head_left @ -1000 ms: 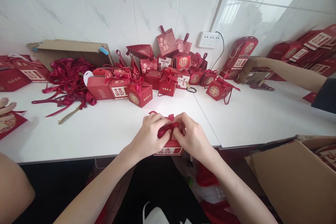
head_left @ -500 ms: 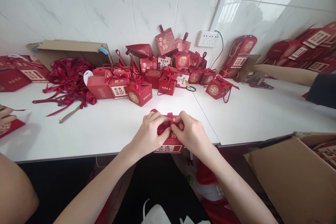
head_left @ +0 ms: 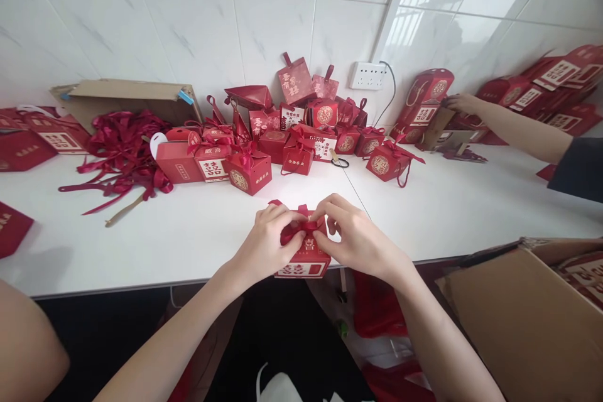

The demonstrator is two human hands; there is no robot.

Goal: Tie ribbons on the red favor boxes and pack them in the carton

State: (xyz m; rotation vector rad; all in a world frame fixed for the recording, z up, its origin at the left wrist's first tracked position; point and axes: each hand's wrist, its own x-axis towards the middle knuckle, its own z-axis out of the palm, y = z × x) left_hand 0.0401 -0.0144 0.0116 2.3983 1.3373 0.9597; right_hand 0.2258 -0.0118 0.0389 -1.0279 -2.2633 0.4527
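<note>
In front of me a red gift box (head_left: pixel 304 269) with gold and white lettering stands at the table's near edge. A dark red ribbon (head_left: pixel 309 225) runs across its top. My left hand (head_left: pixel 264 240) pinches the ribbon from the left between thumb and fingers. From the other side, my right hand (head_left: pixel 357 235) has its thumb and index finger closed on the ribbon at the middle; its other fingers are curled. The hands partly cover the top of the box, and the form of the knot cannot be made out.
Several red boxes with ribbons (head_left: pixel 249 169) stand behind, beside a heap of loose ribbons (head_left: pixel 129 138). A cardboard box (head_left: pixel 522 320) is at the lower right. A co-worker's arm (head_left: pixel 522 129) reaches in from the right. A power strip (head_left: pixel 368 75) hangs on the wall.
My right hand has shifted slightly right, its fingers less bunched. The co-worker's hand at right has moved up towards the tall red boxes. At left, another person's hand has left the view.
</note>
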